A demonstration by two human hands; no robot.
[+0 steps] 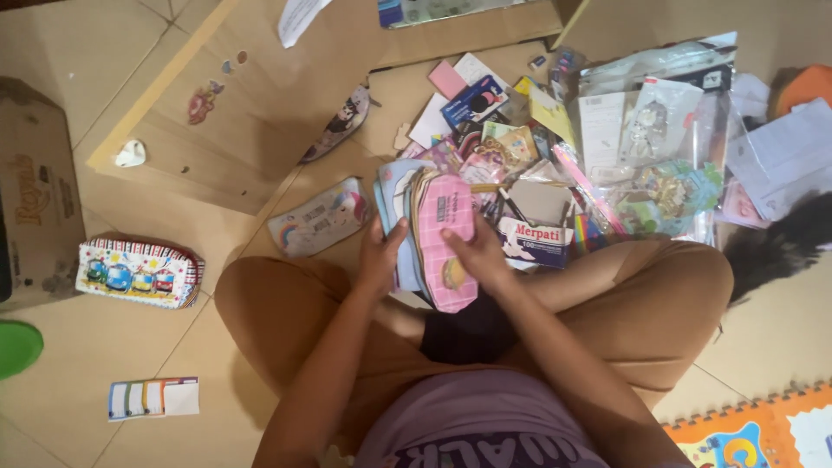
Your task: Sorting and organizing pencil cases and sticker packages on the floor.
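I sit cross-legged on a tiled floor and hold a stack of flat pencil pouches [444, 227] upright over my lap. The front pouch is pink with a checked pattern, and light blue ones stand behind it. My left hand [380, 256] grips the stack's left edge. My right hand [478, 253] lies on the pink front, fingers spread over its right side. A unicorn pouch [319, 217] lies on the floor just left of the stack.
A heap of stationery, plastic bags and a small white box [533, 239] lies ahead at right. A pencil case with a bus print [139, 272] sits at left beside a cardboard box [35, 199]. Flat cardboard sheets [260, 95] lie ahead, and a foam mat [754, 433] is at lower right.
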